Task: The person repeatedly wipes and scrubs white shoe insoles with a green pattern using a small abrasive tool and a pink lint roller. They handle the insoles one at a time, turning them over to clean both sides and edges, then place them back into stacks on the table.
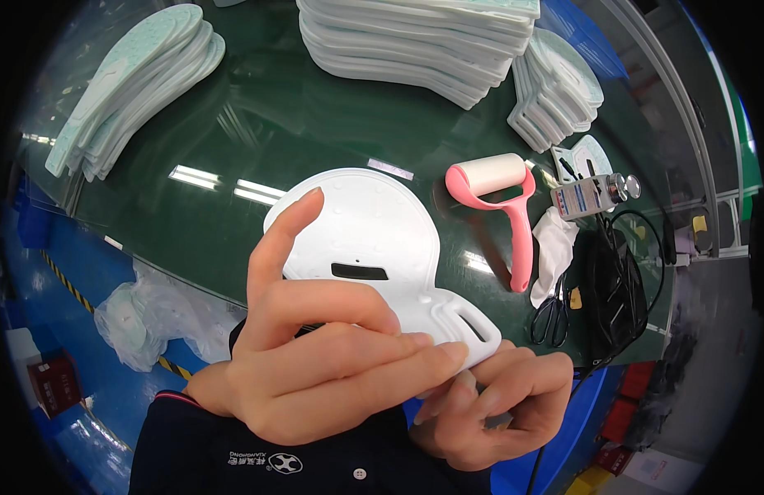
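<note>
A white plastic paddle-shaped panel (357, 210) lies tilted in front of me, its rounded body over the green table. It has a dark rectangular slot in the body and a long opening through its narrow handle end. My left hand (324, 363) crosses over the near part of the panel, its index finger raised and the other fingertips pressed together on the handle's edge. Below the handle tip, the curled fingers of my right hand (502, 404) pinch the same edge. Part of the panel is hidden behind my left hand.
On the green table (192, 148) stand stacks of similar panels: left stack (143, 82), large stack (407, 49) and right stack (555, 87). At right lie a pink-handled lint roller (518, 231), a bottle (584, 198), a white cloth (554, 243), scissors (551, 322) and a black pouch (613, 285).
</note>
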Demonstrator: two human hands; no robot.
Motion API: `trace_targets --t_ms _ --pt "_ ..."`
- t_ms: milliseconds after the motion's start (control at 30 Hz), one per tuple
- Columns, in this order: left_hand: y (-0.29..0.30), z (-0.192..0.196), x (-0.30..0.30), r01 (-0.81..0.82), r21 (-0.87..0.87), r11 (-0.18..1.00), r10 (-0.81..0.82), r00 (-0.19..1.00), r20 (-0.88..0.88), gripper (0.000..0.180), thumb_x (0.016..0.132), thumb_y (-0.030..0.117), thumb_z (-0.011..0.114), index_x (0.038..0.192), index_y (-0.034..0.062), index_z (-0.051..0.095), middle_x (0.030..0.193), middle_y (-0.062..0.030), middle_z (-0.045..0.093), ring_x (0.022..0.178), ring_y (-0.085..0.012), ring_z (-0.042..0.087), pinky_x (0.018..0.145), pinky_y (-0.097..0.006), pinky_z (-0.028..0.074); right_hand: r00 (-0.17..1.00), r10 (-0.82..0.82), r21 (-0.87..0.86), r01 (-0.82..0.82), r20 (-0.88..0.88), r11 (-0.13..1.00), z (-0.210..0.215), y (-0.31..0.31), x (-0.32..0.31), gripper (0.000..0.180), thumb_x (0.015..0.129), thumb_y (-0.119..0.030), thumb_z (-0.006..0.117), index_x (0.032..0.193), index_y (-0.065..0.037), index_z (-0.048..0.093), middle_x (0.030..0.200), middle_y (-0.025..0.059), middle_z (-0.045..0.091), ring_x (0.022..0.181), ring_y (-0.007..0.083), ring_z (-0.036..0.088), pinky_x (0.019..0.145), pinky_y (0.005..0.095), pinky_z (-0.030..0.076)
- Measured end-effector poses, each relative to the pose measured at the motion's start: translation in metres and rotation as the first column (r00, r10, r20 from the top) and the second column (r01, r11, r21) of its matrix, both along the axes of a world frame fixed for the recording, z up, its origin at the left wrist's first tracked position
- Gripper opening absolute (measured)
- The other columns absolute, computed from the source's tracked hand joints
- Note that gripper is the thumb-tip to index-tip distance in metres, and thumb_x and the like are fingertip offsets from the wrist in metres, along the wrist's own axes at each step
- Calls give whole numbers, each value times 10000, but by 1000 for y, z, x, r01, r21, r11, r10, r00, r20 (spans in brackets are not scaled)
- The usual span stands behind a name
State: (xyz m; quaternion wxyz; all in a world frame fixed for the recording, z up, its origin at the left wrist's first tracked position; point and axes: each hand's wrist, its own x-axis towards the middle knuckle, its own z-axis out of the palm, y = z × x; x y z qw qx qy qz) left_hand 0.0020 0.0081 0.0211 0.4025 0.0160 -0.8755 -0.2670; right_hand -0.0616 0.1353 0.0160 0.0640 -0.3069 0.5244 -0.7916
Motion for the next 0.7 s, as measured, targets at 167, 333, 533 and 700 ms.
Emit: trace_targets --t_ms 167,333,533,700 --pt "-1 -2 -3 11 3 1000 -11 1000 0 230 543 243 720 768 203 693 654 118 483 712 -85 471 948 -568 333 999 -52 3 52 -8 999 -3 -1 -2 310 531 202 667 751 47 512 652 138 566 580 167 573 547 250 476" --pt "0 1 1 5 0 1000 -5 1000 5 226 550 238 718 771 202 693 657 115 488 712 -85 472 946 -574 331 993 83 82 -76 -84 994 2 4 -6 320 561 206 636 777 29 480 621 114 550 582 165 575 543 255 483" --pt "-1 -2 -3 11 -17 1000 -11 1000 -4 206 565 241 714 766 201 693 640 111 475 709 -83 473 943 -572 335 996 1 4 -1 -88 1000 -7 1 -5 301 574 204 626 780 37 481 627 119 547 580 172 581 526 255 483" --pt "-1 -4 -6 29 -8 1000 -30 999 -30 196 578 252 711 766 200 693 635 111 470 705 -82 472 941 -564 343 995 -86 -23 85 -51 996 -5 0 -5 295 565 196 644 785 48 513 647 122 556 577 157 579 520 236 462"
